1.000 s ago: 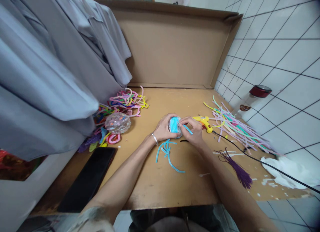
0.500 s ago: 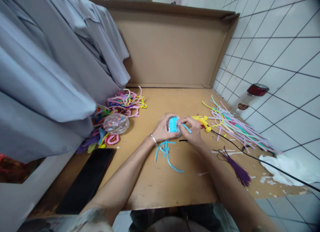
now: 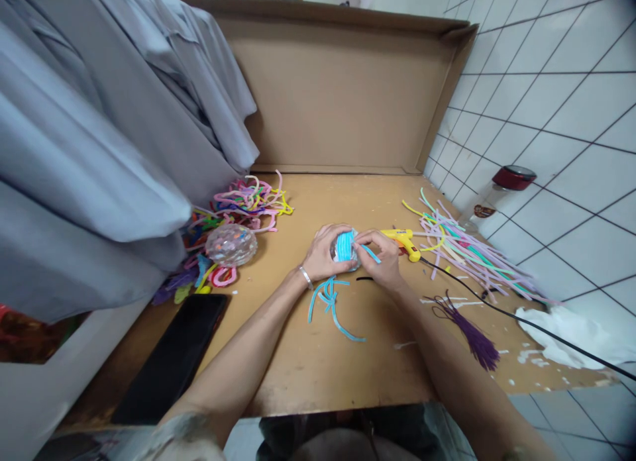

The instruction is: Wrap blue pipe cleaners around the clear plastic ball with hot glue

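A small clear container (image 3: 354, 265) with rows of light-blue pipe cleaner across its side (image 3: 344, 246) is held over the middle of the table. Wrapped round its left side, my left hand (image 3: 322, 252) grips it, thumb at the near edge. My right hand (image 3: 381, 259) pinches a short blue pipe cleaner (image 3: 370, 254) whose end meets the container's right side. Several loose blue pipe cleaner pieces (image 3: 328, 295) lie on the table just below my hands. A yellow glue gun (image 3: 407, 242) rests right behind my right hand, partly hidden by it.
Pastel pipe cleaners (image 3: 477, 252) and a red-lidded jar (image 3: 497, 193) are at the right, with a purple tassel (image 3: 470, 335) and a black cord (image 3: 497, 308) nearer. Leftward lie a colourful pile (image 3: 248, 199), a clear faceted bowl (image 3: 231, 245) and a black phone (image 3: 171, 358). Cardboard (image 3: 338, 97) stands behind.
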`<control>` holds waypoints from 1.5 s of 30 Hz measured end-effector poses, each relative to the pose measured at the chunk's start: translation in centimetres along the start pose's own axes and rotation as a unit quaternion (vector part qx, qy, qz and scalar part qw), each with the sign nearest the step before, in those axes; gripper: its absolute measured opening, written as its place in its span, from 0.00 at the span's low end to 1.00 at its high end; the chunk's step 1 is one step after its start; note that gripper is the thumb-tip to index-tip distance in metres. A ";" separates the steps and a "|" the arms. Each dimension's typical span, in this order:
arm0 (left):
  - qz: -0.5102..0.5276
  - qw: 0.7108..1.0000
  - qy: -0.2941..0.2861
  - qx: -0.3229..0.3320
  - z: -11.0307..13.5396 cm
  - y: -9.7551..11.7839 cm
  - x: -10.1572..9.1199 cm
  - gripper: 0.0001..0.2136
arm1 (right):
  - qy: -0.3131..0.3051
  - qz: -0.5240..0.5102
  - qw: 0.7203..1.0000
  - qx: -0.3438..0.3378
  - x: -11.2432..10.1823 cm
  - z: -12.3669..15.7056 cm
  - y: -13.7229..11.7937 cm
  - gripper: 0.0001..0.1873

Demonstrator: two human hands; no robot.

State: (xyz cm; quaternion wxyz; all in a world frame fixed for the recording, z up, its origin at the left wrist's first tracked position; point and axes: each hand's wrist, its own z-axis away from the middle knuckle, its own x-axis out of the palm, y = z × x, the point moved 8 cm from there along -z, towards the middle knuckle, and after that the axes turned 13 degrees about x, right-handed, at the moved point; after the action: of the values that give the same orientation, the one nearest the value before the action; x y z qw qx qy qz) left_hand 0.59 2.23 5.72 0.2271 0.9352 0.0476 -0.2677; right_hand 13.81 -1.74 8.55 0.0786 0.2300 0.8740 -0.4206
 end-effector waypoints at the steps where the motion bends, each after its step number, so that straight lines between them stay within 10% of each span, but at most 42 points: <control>1: 0.001 1.000 -0.001 -0.001 0.0 0.0 0.0 0.30 | 0.000 0.001 1.000 0.001 0.0 0.0 0.0 0.05; 45: -0.008 0.999 -0.018 0.029 0.6 -0.6 0.5 0.31 | 0.000 0.000 1.000 -0.008 0.1 0.0 -0.1 0.04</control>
State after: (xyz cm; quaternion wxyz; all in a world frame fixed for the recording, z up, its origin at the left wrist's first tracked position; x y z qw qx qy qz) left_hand 0.61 2.51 4.72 0.1986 0.9360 0.0433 -0.2872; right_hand 13.71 -1.78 8.61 0.0807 0.2291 0.8773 -0.4138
